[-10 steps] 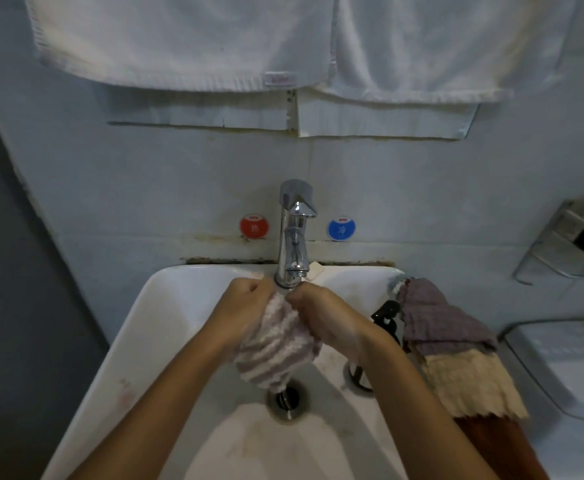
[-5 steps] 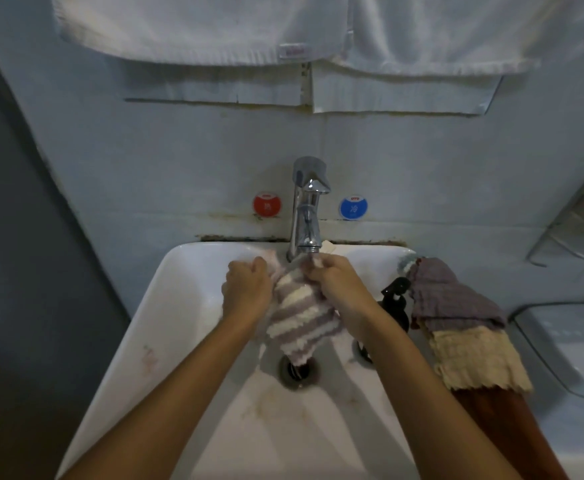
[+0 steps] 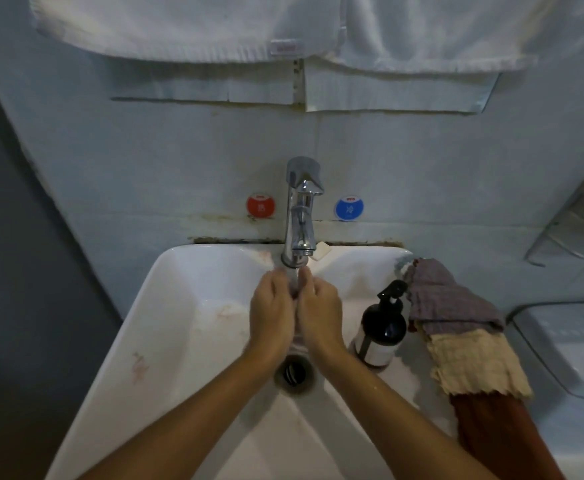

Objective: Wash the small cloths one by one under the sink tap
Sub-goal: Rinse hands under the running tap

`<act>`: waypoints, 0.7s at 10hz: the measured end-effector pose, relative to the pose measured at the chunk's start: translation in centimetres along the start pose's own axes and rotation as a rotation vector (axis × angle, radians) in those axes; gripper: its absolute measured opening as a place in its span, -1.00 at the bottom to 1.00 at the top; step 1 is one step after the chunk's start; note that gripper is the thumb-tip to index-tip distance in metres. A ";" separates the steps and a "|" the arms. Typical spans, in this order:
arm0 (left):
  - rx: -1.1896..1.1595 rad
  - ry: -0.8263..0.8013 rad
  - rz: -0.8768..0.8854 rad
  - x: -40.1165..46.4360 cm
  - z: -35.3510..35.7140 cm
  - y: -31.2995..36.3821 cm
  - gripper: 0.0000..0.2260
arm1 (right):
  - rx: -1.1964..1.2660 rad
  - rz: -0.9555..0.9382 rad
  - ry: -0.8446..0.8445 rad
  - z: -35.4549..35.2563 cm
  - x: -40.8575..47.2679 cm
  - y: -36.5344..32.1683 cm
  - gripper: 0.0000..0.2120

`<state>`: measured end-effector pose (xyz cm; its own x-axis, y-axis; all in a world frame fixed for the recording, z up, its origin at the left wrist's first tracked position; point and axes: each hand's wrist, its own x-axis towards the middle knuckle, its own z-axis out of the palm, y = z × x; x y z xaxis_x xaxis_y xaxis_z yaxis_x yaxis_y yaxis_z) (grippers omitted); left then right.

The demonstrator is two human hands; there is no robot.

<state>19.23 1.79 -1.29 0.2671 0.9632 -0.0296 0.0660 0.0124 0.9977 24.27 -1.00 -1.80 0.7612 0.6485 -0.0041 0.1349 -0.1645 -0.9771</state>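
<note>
Under the chrome tap [image 3: 300, 216], my left hand [image 3: 271, 313] and my right hand [image 3: 320, 313] are pressed close together over the white sink [image 3: 186, 306]. Between them they grip the striped pink-and-white cloth [image 3: 297, 336], bunched so tight that only a narrow strip shows between the palms and just above the drain [image 3: 294, 372]. Whether water runs is hard to tell. On the sink's right rim lie three more small cloths: a purple cloth [image 3: 446, 299], a cream cloth [image 3: 474, 362] and a rust cloth [image 3: 495, 438].
A black pump bottle [image 3: 382, 327] stands on the sink's right rim beside the cloths. White towels [image 3: 283, 26] hang on the wall above. A small soap piece [image 3: 321, 251] lies behind the tap. A metal wall rack [image 3: 574, 226] and a white appliance [image 3: 574, 348] are at right.
My hands have come together and squeezed the striped cloth into a tight bunch; earlier it hung spread between them. The pump bottle, earlier mostly behind my right arm, now shows in full.
</note>
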 end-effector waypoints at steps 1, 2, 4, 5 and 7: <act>0.117 0.000 0.037 0.8 0.2 -0.8 -0.71 | 0.112 0.009 0.029 0.6 -0.7 0.1 -0.58; 0.144 0.006 -0.060 1.5 0.2 -1.3 -0.70 | 0.128 -0.032 0.025 0.6 -0.7 0.8 -0.61; 0.122 0.017 -0.047 0.2 1.1 -1.1 -0.72 | 0.182 0.088 -0.066 0.5 0.3 2.1 -0.74; 0.150 -0.004 -0.105 1.4 0.3 -1.2 -0.70 | 0.156 0.022 -0.067 1.2 -0.5 1.9 -0.67; 0.139 -0.011 -0.023 0.8 1.3 -1.9 -0.69 | 0.229 0.100 0.023 1.0 0.3 1.8 -0.70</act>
<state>20.59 2.19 -3.26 0.2743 0.9601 -0.0539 0.2046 -0.0035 0.9788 24.14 -0.36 -3.72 0.7780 0.6201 -0.1009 -0.0874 -0.0523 -0.9948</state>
